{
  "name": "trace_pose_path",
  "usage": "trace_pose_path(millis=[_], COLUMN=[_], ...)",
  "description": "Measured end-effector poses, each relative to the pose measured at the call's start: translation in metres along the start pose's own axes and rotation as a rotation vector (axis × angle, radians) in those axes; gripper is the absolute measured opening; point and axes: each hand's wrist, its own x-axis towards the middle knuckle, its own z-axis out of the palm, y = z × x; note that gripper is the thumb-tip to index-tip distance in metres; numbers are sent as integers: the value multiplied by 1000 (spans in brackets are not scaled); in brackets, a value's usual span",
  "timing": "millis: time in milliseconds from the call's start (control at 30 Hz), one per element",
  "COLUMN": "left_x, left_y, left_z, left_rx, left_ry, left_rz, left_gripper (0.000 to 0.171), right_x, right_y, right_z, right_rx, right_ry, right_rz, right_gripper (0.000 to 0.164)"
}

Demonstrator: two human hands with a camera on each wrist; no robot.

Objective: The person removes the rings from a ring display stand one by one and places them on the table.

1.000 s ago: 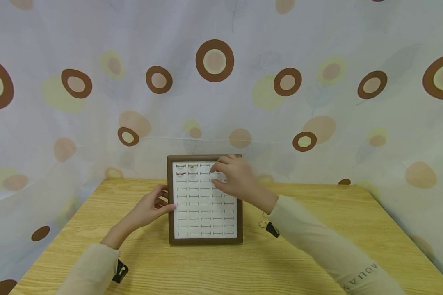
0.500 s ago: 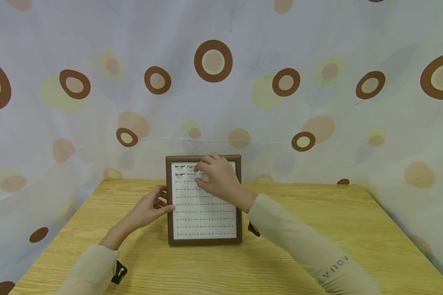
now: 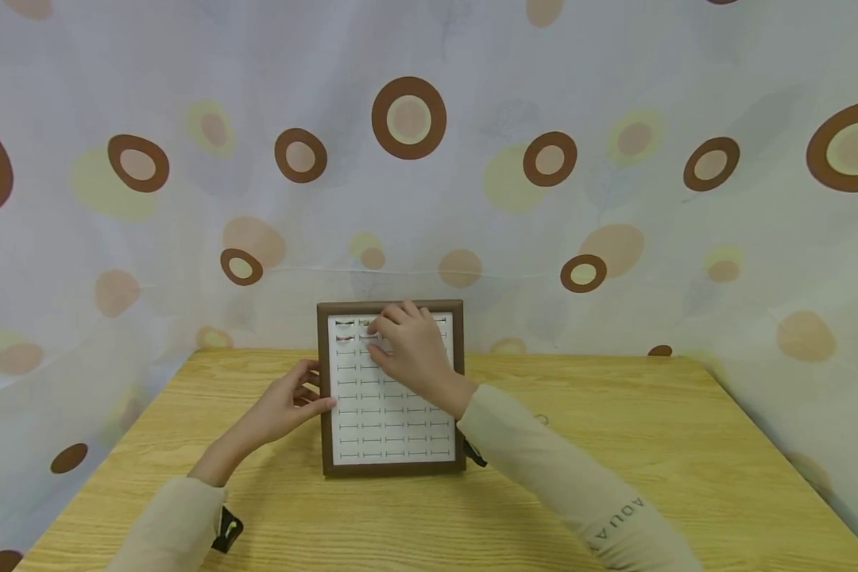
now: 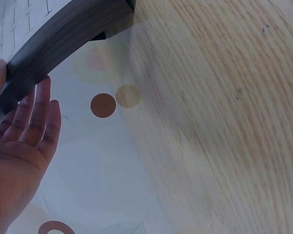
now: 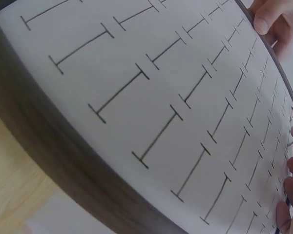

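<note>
We see the board (image 3: 395, 403) standing up near the middle of the table (image 3: 651, 461), its foot set in from the far edge, with tabletop spreading to its left and right. The cloth (image 3: 415, 206) with brown ovals rises behind. At the left edge our left hand (image 3: 286, 405) holds the board narrowly, thumb on the face and fingers behind. The frame (image 3: 393, 469) is brown with a wood-like grain; the panel inside is white and flat, ruled with dark H-shaped marks in 5 columns. The table is pale, grainy wood. The board is a rectangle, its long axis running up and down, its face towards us. Our right hand (image 3: 415, 345) is at the upper rows, thumb and forefinger slightly apart; we cannot tell whether they hold anything. 2 rings (image 3: 345, 339) show in the left column.
</note>
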Motion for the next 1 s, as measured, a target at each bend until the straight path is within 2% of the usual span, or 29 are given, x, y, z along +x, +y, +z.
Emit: trace_pose_path(millis=[167, 267, 467, 667, 833, 1000], left_x=[-5, -6, -5, -6, -1, 1], left_y=[20, 25, 15, 22, 0, -7], left_z=[-3, -4, -2, -4, 0, 0], left_rx=[-5, -1, 3, -3, 4, -14], left_ry=[-5, -7, 5, 0, 4, 6], left_rz=[-5, -7, -8, -3, -5, -7], left_gripper=[49, 48, 50, 48, 50, 53], right_x=[-1, -1, -1, 0, -1, -1], right_y=[-3, -5, -7, -7, -7, -7], right_z=[5, 7, 11, 13, 12, 11], right_rx=[-17, -20, -39, -34, -21, 4], right_ry=[26, 47, 89, 115, 117, 116], right_rz=[14, 24, 43, 43, 48, 55], right_gripper=[10, 7, 6, 5, 4, 4])
